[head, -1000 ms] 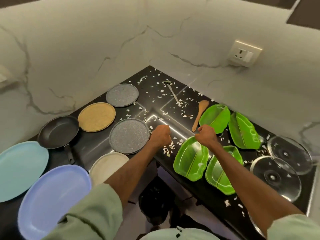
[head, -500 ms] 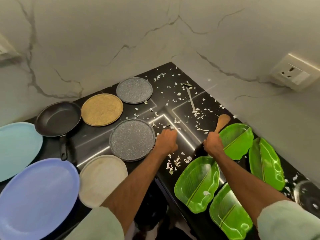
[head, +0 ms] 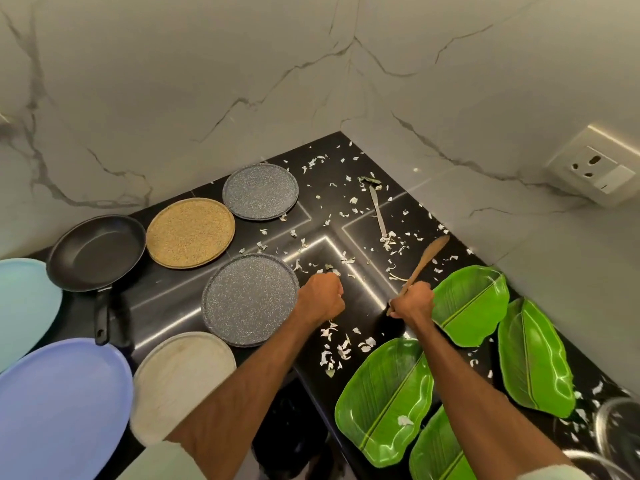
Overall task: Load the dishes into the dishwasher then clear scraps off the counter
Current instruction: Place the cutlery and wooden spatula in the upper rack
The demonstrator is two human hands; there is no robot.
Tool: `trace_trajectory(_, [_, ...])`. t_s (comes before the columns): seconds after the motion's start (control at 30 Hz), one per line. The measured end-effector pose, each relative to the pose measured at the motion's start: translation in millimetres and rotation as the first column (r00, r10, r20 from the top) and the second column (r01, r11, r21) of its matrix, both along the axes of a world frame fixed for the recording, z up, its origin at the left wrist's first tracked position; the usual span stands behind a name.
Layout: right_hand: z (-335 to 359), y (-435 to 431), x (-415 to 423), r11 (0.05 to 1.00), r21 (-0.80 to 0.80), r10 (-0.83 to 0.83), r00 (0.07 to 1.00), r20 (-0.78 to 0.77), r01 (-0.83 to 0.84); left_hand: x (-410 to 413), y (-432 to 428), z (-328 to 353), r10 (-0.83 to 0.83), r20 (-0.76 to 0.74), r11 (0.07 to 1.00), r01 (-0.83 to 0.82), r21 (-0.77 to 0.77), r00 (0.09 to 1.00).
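Marble-veined white walls [head: 207, 98] meet above a polished black stone desk [head: 166, 296] strewn with pale torn scraps [head: 341, 351]. Near its middle, a person's right hand [head: 412, 303] is clamped round the handle of a long wooden spatula [head: 427, 254], blade pointing toward the corner. The left hand [head: 320, 296] is balled in a fist just beside a grey speckled round plate [head: 249, 299]; whether it holds anything cannot be told. Green leaf-shaped dishes [head: 467, 303] lie at right, a black frying pan [head: 97, 252] at left.
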State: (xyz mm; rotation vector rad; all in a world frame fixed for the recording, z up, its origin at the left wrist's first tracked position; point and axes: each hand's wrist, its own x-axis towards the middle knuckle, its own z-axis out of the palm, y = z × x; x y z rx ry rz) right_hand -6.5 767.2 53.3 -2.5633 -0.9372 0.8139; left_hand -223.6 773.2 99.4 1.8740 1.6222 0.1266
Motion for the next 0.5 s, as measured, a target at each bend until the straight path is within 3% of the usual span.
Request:
trace_trajectory(0.13, [16.5,0.1,-26.9,0.974,0.172,-0.102,0.964,-0.244,0.147,20.9,18.8,1.9,0.096,0.137,0.995,-0.091,-0.040,0.986])
trace_trajectory(0.23, [26.6,-3.0,-45.1,0.926,0.292,-0.092,0.891,-0.444,0.241,43.2,37.1,10.7,0.225,0.321,0.969,-0.179,-0.168,0.920])
trace_trajectory(0.33, [50.6,-9.6,-59.1,0.919,0.392,0.193,0.838,-0.510,0.027,61.8,58.2,22.5,0.317,0.447,0.931,-0.186,-0.313,0.836])
trace_trajectory(0.4, [68.0,-10.8,-61.6,0.887,0.429,0.415,0.703,-0.577,-0.172,66.6,72.6,26.6,0.415,0.539,0.899,-0.238,-0.368,0.733])
trace_trajectory(0.47, [73.2,2.3,-51.3,0.869,0.428,0.484,0.597,-0.639,-0.246,60.8,83.3,33.1,0.513,0.604,0.858,-0.332,-0.393,0.610])
trace_trajectory(0.5, [69.9,15.1,-42.0,0.872,0.421,0.479,0.605,-0.635,-0.249,54.0,87.4,34.6,0.536,0.616,0.844,-0.370,-0.388,0.578])
